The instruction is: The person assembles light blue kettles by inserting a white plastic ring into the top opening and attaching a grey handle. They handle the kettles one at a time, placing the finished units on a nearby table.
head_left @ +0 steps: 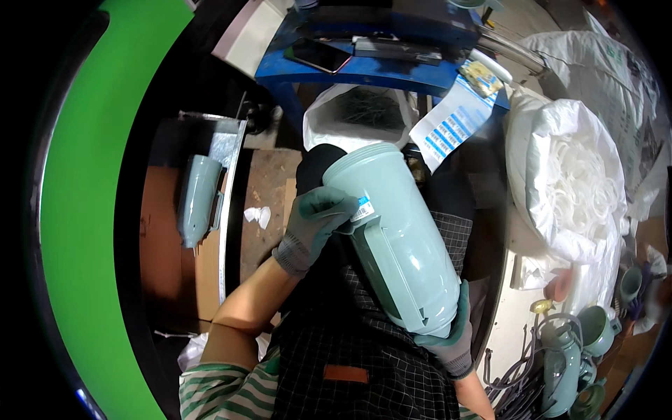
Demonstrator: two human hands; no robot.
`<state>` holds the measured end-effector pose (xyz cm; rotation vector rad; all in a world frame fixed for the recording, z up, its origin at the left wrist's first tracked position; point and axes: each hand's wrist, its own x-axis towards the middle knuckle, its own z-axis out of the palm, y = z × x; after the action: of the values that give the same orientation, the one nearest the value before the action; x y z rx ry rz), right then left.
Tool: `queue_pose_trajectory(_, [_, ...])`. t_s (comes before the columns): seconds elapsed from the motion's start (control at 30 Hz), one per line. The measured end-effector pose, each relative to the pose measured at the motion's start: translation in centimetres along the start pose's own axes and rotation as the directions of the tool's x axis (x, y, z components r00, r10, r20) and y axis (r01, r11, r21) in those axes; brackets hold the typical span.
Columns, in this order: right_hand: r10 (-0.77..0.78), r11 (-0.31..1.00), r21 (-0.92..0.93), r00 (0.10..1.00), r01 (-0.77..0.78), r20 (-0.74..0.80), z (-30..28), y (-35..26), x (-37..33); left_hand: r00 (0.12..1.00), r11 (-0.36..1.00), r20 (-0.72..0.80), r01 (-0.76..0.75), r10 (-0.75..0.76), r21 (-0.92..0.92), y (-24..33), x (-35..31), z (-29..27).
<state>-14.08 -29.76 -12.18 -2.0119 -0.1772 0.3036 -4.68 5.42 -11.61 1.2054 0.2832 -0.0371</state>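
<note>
A pale blue-green plastic jug body [402, 231] with a long side handle [392, 273] lies slanted across my lap, its wide ringed end pointing away from me. My right hand [451, 339], in a grey-green glove, is closed around its narrower near end. At the upper end of the handle, my gloved left hand [318, 220] has its fingers drawn together at the edge of a small white and blue sticker [362, 208]. The sticker appears to sit against the jug's surface; its left edge is hidden by my fingertips.
A similar jug body [199, 199] lies in an open box on the left. Sticker sheets [455, 122] hang from a blue bench [280, 66] bearing a phone [318, 54]. Beyond my knees stands a white bag [322, 122]. A sack of translucent rings [577, 189] and green parts [563, 364] are on the right.
</note>
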Motion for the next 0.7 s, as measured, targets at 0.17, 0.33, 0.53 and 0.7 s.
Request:
queue_pose_trajectory(0.17, [-0.046, 0.998, -0.038, 0.999, 0.045, -0.005, 1.0, -0.1, -0.4, 0.997, 0.998, -0.056, 0.061, -0.059, 0.029, -0.4, -0.2, -0.9])
queue_pose_trajectory(0.33, [-0.116, 0.983, -0.145, 0.993, 0.110, -0.029, 1.6, 0.0, -0.5, 0.974, 0.582, -0.002, -0.134, 0.227, 0.802, 0.1, -0.1, -1.4])
queue_pose_trajectory(0.53, [0.241, 0.639, 0.650, 0.910, -0.411, 0.338, -2.6, 4.3, -0.2, 0.865, 0.750, 0.044, -0.457, 0.499, 0.477, -3.2, 2.2, -4.7])
queue_pose_trajectory(0.7, [0.158, 0.847, 0.484, 0.973, -0.221, 0.167, -6.9, -0.7, 0.5, 0.941, 0.826, 0.167, -0.339, 0.295, 0.451, -1.1, 7.0, 0.6])
